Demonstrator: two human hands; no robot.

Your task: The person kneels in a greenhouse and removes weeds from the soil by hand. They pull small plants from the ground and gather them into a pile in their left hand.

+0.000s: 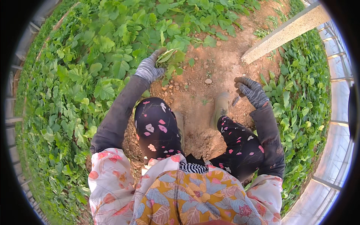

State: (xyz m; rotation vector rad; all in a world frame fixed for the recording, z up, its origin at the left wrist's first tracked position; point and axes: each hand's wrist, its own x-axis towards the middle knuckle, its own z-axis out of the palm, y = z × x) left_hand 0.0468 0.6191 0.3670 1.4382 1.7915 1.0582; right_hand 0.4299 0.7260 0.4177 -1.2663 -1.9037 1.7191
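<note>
My left hand [152, 67], in a grey knitted glove, is closed around a bunch of green leaves [170, 57] at the edge of the leafy crop bed. Some of the leaves hang below the fingers over bare soil. My right hand [250, 90], in a similar darker-striped glove, hovers over the path with its fingers curled. Just below its fingertips shows a small greyish blade-like thing [236, 100]; I cannot tell whether the hand holds it or it lies on the ground.
Dense leafy plants [104, 70] cover the left and far side. A second strip of plants [292, 112] runs along the right. A pale concrete post [287, 32] slants in from the upper right. My boots [220, 108] stand on the dirt path [197, 135], strewn with small clods.
</note>
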